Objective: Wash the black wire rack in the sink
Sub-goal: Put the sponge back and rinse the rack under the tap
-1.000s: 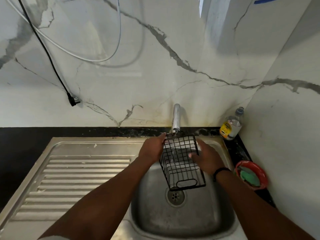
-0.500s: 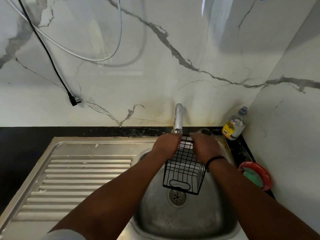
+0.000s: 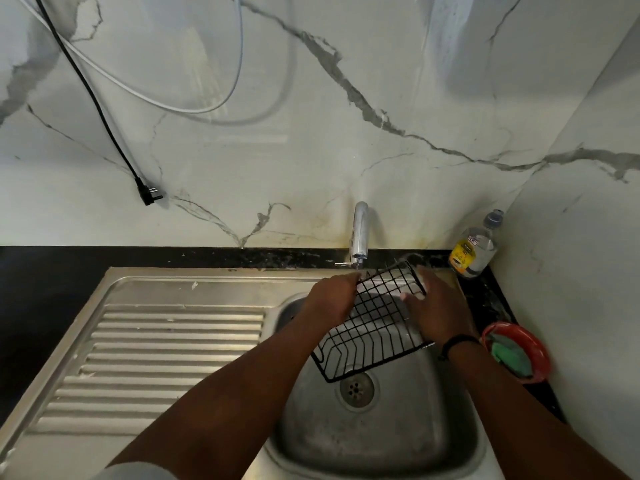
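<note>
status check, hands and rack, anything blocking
Left hand and right hand both grip black wire rack. Rack tilted over sink, under tap. Nothing blocking.

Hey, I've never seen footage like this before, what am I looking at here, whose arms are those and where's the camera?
There is no machine here. The camera sits on a person's head and looks forward and down, so the two arms reaching in from below are their own. The left hand grips the near-left edge of a black wire rack, tilted over the steel sink just below the tap. The right hand is against the rack's right side; whether its fingers curl round the wires is hard to tell. A ribbed draining board lies to the left. In the right corner stand a clear bottle and a red bowl holding something green.
</note>
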